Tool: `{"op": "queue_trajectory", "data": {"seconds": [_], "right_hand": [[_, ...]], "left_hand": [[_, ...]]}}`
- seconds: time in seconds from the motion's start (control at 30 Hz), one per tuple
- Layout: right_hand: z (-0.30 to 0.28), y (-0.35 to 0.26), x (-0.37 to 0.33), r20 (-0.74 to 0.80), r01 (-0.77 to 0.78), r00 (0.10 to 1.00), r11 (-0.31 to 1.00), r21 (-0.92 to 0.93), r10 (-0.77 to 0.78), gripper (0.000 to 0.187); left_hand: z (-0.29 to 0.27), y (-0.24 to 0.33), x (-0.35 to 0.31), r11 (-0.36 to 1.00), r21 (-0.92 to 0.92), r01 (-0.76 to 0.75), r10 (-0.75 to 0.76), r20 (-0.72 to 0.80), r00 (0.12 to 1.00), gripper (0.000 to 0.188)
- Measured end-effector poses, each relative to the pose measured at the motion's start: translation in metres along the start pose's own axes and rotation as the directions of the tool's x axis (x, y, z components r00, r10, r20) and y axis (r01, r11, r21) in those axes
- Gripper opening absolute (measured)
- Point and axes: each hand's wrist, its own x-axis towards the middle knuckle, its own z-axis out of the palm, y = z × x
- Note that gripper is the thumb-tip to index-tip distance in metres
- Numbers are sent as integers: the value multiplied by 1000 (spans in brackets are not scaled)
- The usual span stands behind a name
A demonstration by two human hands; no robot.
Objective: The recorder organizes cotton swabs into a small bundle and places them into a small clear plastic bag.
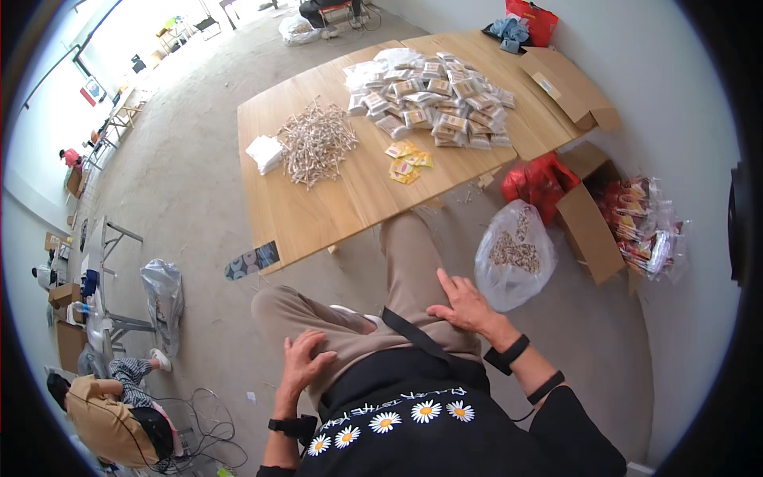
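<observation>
My left hand (304,362) rests on my left thigh, fingers apart, holding nothing. On my right thigh lies my right hand (462,302), also empty with its fingers spread. Beyond my knees, a wooden table (294,219) bears a loose heap of cotton swabs (318,143). Beside that heap on the left sits a small stack of white plastic bags (265,153). Several yellow packets (408,161) lie nearer the front edge. Farther back is a large pile of small filled clear packs (445,95).
A dark patterned flat object (253,261) lies at the table's near left corner. Right of my knees stands a clear bag of swabs (517,254), beside open cardboard boxes (590,230) and a red bag (540,187). A seated person (115,421) is at lower left, near cables (211,429).
</observation>
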Motion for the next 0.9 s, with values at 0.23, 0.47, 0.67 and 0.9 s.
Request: {"op": "queue_trajectory", "data": {"seconds": [0.23, 0.47, 0.67, 0.9], "right_hand": [[-25, 4, -93, 141, -168, 980, 962, 215, 140, 36], [-24, -19, -137, 87, -408, 905, 796, 447, 416, 17], [-6, 9, -161, 111, -459, 870, 710, 534, 480, 12], [-11, -13, -172, 46, -297, 945, 793, 532, 323, 11]], "left_hand": [[-13, 67, 49, 899, -435, 58, 179, 484, 857, 40], [8, 138, 109, 757, -527, -386, 644, 503, 577, 40], [76, 203, 126, 632, -514, -580, 763, 546, 346, 24], [144, 195, 123, 551, -537, -639, 799, 561, 217, 23]]}}
